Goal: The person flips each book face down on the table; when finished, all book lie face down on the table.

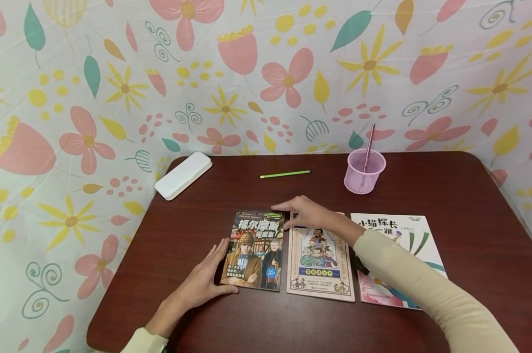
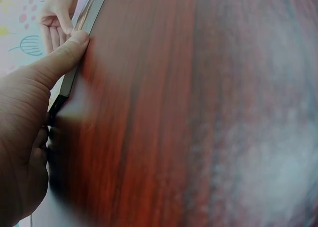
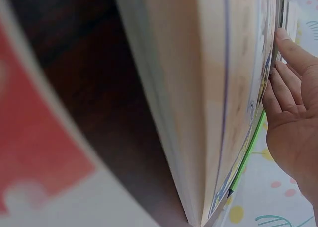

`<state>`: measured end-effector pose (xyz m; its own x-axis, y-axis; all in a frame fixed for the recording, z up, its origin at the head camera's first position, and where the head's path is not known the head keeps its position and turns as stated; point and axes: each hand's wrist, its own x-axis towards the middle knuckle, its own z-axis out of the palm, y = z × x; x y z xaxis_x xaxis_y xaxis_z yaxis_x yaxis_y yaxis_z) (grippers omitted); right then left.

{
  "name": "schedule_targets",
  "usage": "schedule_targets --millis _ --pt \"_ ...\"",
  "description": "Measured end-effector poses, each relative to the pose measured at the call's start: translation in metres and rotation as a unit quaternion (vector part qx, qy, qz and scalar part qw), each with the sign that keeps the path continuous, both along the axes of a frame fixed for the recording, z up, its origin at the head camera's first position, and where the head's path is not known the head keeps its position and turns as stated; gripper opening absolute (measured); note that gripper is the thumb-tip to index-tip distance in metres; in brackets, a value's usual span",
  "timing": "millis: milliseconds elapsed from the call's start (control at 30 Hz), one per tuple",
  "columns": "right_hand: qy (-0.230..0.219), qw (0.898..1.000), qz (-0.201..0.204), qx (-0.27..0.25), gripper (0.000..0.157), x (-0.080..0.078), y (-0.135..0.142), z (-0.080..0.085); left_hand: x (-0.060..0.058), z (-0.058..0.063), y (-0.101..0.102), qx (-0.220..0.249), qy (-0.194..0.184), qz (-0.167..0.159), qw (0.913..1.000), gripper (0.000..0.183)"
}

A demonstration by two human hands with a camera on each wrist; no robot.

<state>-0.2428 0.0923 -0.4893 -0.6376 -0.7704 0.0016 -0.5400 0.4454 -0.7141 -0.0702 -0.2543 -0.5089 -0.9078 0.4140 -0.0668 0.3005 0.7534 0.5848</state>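
A dark comic-style book (image 1: pixel 250 255) with illustrated figures lies flat on the table, leftmost of three books in the head view. My left hand (image 1: pixel 204 279) touches its lower left corner, fingers along the left side and thumb at the bottom edge. In the left wrist view, that thumb (image 2: pixel 67 55) lies extended against the book's edge (image 2: pixel 74 75). At the same book's upper right corner, my right hand (image 1: pixel 307 212) reaches across, fingers extended over the top edge and thumb by the right side. Below the right hand and forearm lies a beige book (image 1: pixel 318 264), its top partly hidden.
Right of it, a white picture book (image 1: pixel 413 245) is partly covered by my right sleeve (image 1: pixel 407 264). Behind the books lie a green pencil (image 1: pixel 285 174) and a white case (image 1: pixel 184 176). A pink cup (image 1: pixel 358 169) holds a pencil (image 1: pixel 369 139). A floral cloth (image 1: pixel 266 73) hangs behind the table.
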Motion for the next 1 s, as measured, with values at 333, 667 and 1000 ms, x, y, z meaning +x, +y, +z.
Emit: schedule_targets --millis 333,667,1000 --pt "0.024 1.0 -0.006 0.002 0.066 0.0027 -0.0038 0.0011 -0.001 -0.0021 0.0006 0.007 -0.001 0.008 0.9999 0.123" --pt "0.014 1.0 -0.018 -0.013 0.064 0.0013 -0.0053 -0.0027 0.001 -0.0009 0.0013 0.041 0.005 0.013 0.999 0.12" --pt "0.008 1.0 -0.021 -0.022 0.062 0.0024 -0.0051 0.0022 0.0024 0.0003 -0.0011 0.114 -0.029 0.006 0.993 0.117"
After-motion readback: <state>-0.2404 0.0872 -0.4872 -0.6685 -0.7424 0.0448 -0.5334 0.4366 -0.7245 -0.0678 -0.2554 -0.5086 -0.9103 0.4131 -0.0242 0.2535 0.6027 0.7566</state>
